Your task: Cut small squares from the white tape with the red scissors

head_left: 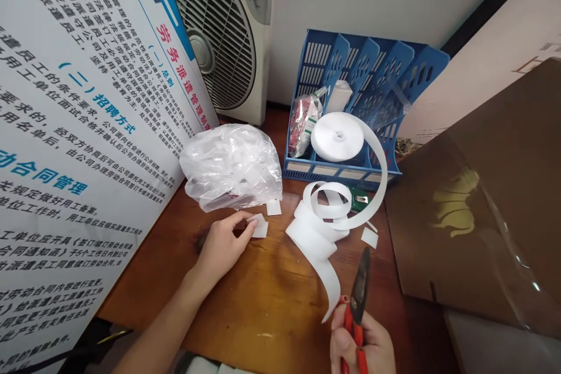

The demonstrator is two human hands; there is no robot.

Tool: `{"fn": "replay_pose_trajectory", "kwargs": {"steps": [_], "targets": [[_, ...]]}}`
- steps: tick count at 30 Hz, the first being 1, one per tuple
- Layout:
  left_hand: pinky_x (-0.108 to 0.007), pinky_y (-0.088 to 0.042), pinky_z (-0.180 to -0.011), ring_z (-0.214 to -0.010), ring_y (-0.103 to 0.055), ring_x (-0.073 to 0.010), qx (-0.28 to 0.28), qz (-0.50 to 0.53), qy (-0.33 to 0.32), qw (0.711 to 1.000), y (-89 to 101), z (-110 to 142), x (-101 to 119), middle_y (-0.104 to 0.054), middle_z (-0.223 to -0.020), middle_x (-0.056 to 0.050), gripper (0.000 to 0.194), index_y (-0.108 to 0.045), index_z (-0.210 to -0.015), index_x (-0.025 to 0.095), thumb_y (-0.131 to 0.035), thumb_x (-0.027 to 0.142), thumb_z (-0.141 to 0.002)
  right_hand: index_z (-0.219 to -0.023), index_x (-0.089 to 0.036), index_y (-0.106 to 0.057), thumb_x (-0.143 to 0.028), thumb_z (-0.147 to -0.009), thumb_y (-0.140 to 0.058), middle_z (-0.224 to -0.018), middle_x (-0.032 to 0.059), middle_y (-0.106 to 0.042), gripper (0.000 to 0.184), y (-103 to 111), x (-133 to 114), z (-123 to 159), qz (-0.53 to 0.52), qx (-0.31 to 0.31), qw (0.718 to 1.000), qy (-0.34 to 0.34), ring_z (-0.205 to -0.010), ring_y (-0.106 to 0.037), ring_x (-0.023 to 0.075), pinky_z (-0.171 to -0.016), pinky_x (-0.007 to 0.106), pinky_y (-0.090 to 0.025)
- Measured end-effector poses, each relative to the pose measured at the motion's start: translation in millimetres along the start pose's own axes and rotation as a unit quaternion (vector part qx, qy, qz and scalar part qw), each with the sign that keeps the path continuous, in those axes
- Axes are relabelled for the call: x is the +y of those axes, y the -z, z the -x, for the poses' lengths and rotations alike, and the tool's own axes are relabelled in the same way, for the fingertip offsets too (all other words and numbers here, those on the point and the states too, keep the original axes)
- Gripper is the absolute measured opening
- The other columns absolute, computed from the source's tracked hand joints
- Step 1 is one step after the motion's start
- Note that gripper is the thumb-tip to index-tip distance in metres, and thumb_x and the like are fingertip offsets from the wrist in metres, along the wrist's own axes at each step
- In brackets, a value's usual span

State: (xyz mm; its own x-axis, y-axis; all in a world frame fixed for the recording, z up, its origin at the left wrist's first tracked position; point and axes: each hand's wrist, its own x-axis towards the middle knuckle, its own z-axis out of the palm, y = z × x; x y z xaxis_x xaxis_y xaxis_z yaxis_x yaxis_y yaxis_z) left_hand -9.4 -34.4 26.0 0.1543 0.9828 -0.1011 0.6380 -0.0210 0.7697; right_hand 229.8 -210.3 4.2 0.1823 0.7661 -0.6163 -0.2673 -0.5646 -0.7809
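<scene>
My left hand (225, 241) pinches a small white square piece (260, 226) just above the wooden table. Close behind it lies another white square (273, 207), beside a crumpled clear plastic bag (234, 163). My right hand (362, 342) grips red-handled scissors (359, 298) with the blades pointing away from me. From a white roll of tape (337, 137), a long strip (312, 236) curls down onto the table. Its loose end hangs next to the scissors. One more white square (370, 237) sits right of the strip.
A blue file rack (342, 174) at the back holds the roll and a bag of small items (305, 123). A box fan (219, 29) and a printed board (87, 128) stand left, a brown carton (477, 210) right. A green object (360, 201) lies before the rack.
</scene>
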Motion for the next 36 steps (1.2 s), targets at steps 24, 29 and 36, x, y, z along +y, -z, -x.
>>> {"fn": "replay_pose_trajectory", "kwargs": {"steps": [24,29,36], "targets": [[-0.036,-0.046,-0.102,-0.115,-0.063,-0.0241,-0.192,0.055,-0.068,0.977,12.3,25.2,56.1,-0.064,-0.125,-0.008,0.024,-0.069,-0.085,0.022,-0.053,0.031,-0.100,-0.085,-0.015,-0.054,-0.063,-0.079,-0.074,-0.053,-0.0039,-0.049,0.052,-23.5,6.2,-20.5,-0.030,0.049,0.997,0.044,-0.041,-0.047,0.0065,-0.044,0.017,-0.038],[-0.040,-0.038,-0.115,-0.140,-0.048,-0.0304,-0.279,0.136,-0.003,0.950,-2.1,48.4,74.6,-0.047,-0.155,-0.003,0.013,-0.076,-0.089,0.026,-0.064,0.027,-0.092,-0.082,-0.014,-0.054,-0.068,-0.074,-0.075,-0.051,-0.0027,-0.050,0.058,-32.0,9.9,-27.1,-0.030,0.037,0.998,0.038,-0.039,-0.045,0.0065,-0.041,0.017,-0.038],[-0.031,-0.049,-0.079,-0.083,-0.065,-0.0226,-0.269,0.172,0.034,0.947,-33.0,37.6,71.5,-0.072,-0.086,-0.007,0.026,-0.075,-0.084,0.018,-0.059,0.033,-0.097,-0.082,-0.013,-0.053,-0.069,-0.073,-0.076,-0.049,-0.0042,-0.048,0.061,-42.0,-2.0,-21.6,-0.056,0.101,0.992,0.045,-0.038,-0.041,0.0029,-0.041,0.012,-0.033]]}}
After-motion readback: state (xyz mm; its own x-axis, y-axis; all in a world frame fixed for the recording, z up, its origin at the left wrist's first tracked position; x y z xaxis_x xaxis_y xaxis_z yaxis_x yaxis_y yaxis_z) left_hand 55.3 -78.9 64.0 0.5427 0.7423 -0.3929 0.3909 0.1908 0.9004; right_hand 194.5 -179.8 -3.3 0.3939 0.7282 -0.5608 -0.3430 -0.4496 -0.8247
